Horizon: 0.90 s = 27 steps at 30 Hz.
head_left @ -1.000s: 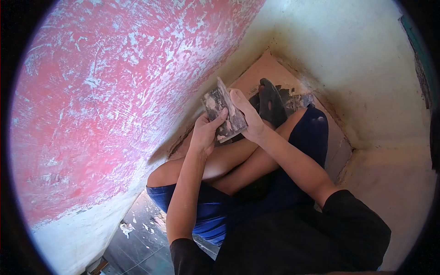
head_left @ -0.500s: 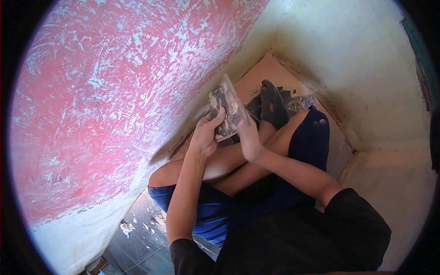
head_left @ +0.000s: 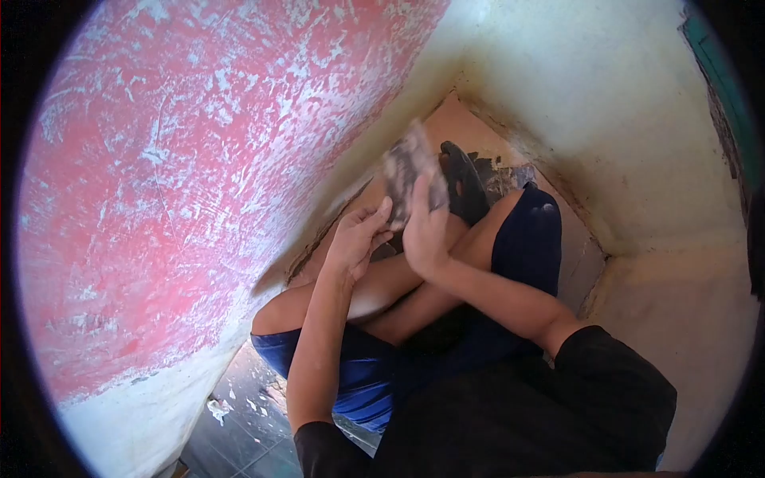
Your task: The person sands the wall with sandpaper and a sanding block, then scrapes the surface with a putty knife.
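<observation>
A flat, roughly rectangular slab (head_left: 408, 167), dark with pinkish-pale smears and blurred by motion, is held up over my crossed shins. My right hand (head_left: 426, 235) grips its lower right part, with the thumb lying over the near face. At the lower left edge, my left hand (head_left: 358, 235) has its thumb and curled fingers closed on the slab's border. The slab's far side is hidden, and its exact kind cannot be made out.
Close on the left rises a pink wall (head_left: 191, 183) with whitish patches. A pale wall (head_left: 621, 135) stands on the right, meeting it in a corner. Behind the slab is a dark-covered foot (head_left: 466, 187). Pale flakes (head_left: 219, 409) lie on dark floor tiles (head_left: 239, 446).
The slab has shifted a little right and tilted. My left thumb has slid from its face to the edge, while my right hand has moved left and up onto the face.
</observation>
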Each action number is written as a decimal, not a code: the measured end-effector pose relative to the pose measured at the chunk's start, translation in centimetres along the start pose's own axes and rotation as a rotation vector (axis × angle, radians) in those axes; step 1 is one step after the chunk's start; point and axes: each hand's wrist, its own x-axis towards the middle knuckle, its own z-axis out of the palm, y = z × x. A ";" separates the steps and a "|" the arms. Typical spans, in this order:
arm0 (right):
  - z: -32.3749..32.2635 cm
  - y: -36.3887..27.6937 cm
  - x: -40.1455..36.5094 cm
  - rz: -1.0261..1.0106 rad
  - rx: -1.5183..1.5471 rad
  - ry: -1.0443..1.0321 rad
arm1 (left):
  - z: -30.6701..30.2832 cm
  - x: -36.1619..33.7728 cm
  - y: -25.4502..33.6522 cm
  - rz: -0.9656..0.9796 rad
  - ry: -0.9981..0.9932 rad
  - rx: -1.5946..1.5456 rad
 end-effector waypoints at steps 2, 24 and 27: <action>-0.3 0.1 5.2 -0.236 -0.106 0.134 | 0.7 -0.5 0.5 -0.038 0.175 0.208; 4.6 0.2 18.4 -0.337 -0.319 0.214 | -0.7 -0.6 1.7 0.031 0.258 0.184; 3.7 1.6 20.4 -0.319 -0.226 0.249 | -0.9 -1.1 1.7 0.019 0.337 0.194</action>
